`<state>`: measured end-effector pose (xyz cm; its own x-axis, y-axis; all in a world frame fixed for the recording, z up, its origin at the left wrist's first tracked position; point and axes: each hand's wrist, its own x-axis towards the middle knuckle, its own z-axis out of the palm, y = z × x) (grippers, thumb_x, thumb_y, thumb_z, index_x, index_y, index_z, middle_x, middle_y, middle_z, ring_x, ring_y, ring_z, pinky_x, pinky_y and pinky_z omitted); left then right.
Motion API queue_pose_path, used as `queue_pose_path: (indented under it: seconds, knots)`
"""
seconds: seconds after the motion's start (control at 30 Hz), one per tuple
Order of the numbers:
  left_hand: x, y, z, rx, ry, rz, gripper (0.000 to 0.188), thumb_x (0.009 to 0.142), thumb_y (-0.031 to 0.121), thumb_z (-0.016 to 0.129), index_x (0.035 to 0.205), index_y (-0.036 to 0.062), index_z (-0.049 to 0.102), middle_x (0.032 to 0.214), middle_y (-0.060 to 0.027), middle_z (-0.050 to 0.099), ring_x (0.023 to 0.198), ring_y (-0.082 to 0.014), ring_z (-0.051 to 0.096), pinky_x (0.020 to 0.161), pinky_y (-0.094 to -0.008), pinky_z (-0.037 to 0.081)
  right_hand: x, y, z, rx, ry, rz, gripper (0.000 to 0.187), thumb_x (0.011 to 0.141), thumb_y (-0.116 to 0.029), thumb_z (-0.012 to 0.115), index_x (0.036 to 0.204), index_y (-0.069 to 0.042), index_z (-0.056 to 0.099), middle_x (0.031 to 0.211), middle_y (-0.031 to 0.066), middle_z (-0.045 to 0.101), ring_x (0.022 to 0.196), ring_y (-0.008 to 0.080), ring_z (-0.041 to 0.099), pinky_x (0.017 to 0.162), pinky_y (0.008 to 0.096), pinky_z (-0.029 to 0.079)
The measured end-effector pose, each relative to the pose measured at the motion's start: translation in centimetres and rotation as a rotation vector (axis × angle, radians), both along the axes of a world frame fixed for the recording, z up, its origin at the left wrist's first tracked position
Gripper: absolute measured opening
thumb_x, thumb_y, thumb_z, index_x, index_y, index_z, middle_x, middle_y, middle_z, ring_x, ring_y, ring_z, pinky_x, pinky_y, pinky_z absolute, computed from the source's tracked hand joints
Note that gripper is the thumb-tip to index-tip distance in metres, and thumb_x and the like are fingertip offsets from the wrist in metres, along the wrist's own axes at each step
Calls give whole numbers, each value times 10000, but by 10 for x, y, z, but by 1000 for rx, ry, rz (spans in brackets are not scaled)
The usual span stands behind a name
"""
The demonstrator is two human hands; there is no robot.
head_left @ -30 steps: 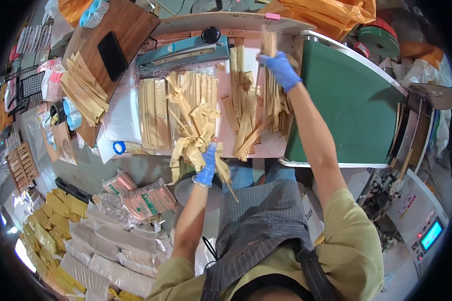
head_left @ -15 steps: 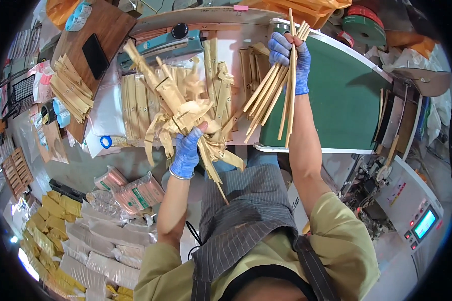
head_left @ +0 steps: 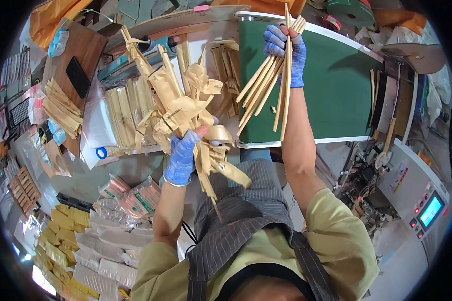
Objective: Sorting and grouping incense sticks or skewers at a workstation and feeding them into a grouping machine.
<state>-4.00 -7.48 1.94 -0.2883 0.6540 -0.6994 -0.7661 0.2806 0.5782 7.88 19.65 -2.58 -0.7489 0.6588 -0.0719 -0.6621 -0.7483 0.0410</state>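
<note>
My left hand (head_left: 182, 159), blue-gloved with bare fingertips, is closed around a crumpled bunch of torn brown paper sleeves (head_left: 182, 111). Loose strips hang from that bunch down toward my apron. Farther right, my right hand (head_left: 287, 49), wrapped in the same blue, grips a fanned bundle of thin wooden chopsticks (head_left: 264, 83) over the green conveyor belt (head_left: 331, 95). Their lower ends spread apart toward me. On the table left of the bunch lie filled paper sleeves (head_left: 121, 116) in a row; more sleeves (head_left: 226, 70) stand between the bunch and the belt.
A brown wooden board (head_left: 93, 42) at the far left carries a black phone (head_left: 78, 78) and loose paper sleeves (head_left: 60, 108). Plastic-wrapped packs (head_left: 141, 201) lie at lower left. A machine panel with a lit screen (head_left: 431, 211) stands at right. One small scrap (head_left: 273, 109) rests on the belt.
The view has shifted, and the table's contents sit farther left. Both hands keep their hold; the chopsticks are now wholly over the belt, and the paper bunch has turned a little.
</note>
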Motion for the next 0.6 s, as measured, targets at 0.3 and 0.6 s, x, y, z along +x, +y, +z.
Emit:
queue_pose_path:
  seconds: [0.3, 0.6]
  knots:
    - [31, 51, 31, -16, 350, -310, 385, 729, 75, 640, 1082, -8, 511, 956, -64, 583, 828, -129, 567, 719, -261, 477, 28, 18, 1, 107, -67, -45, 169, 824, -149, 493, 725, -45, 403, 645, 9, 315, 563, 95, 329, 426, 194, 360]
    - [55, 68, 18, -63, -95, -305, 492, 716, 204, 681, 1123, 11, 483, 987, -47, 570, 924, -140, 554, 829, -276, 437, 34, 14, 11, 107, 6, -86, 176, 824, -149, 495, 717, -47, 399, 654, 13, 328, 557, 95, 337, 425, 191, 376]
